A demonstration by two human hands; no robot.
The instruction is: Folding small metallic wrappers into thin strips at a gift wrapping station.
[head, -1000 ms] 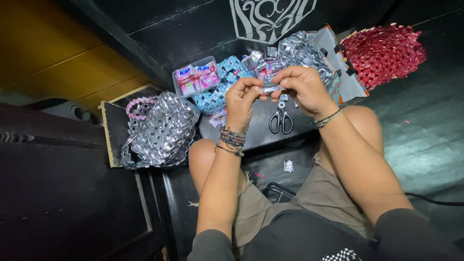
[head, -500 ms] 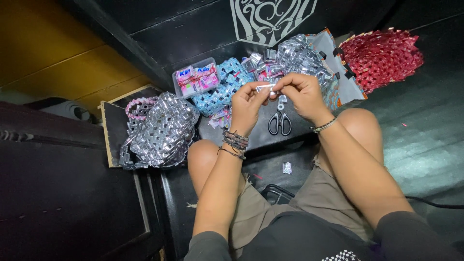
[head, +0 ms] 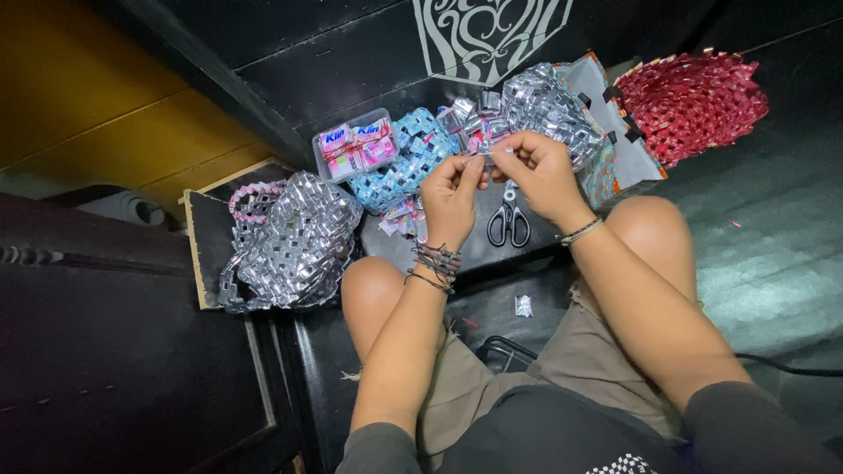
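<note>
A dark floor fills the frame, yellow wall at upper left. A silver woven bag lies at left, a red one at upper right. Scissors lie centre. Above them, a small foil strip is pinched between left hand and right hand.

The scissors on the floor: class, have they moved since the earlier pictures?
No. The scissors lie flat below both hands, beside the blue woven piece, just as before.
</note>
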